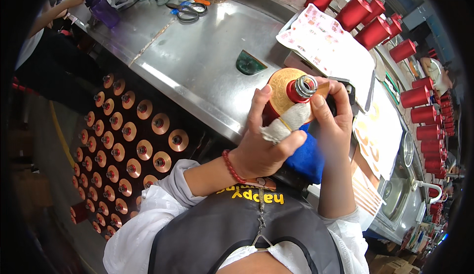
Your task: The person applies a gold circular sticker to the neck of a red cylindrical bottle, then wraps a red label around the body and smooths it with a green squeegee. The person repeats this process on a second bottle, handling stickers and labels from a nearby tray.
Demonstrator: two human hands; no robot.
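Between my hands is a red bottle with a round gold top [280, 87] and a bare threaded metal neck [305, 87], tilted toward me. My left hand [264, 148] is closed round a rolled whitish cloth pad [291, 118] bound with a yellow band, which presses against the gold top. One left finger rests on the bottle's far left rim. My right hand [335, 108] pinches a small gold flap [323, 89] beside the neck, between thumb and fingers. How far it is stuck to the bottle I cannot tell. The bottle's lower body is mostly hidden by my hands.
A dark green curved scraper [249, 63] lies on the steel table [197, 71]. Scissors [190, 12] and a purple bottle [102, 9] are farther back. Several gold-topped bottles [129, 131] stand at lower left. Printed sheets [326, 42], a conveyor of red bottles [373, 33] and a sink [395, 195] are on the right.
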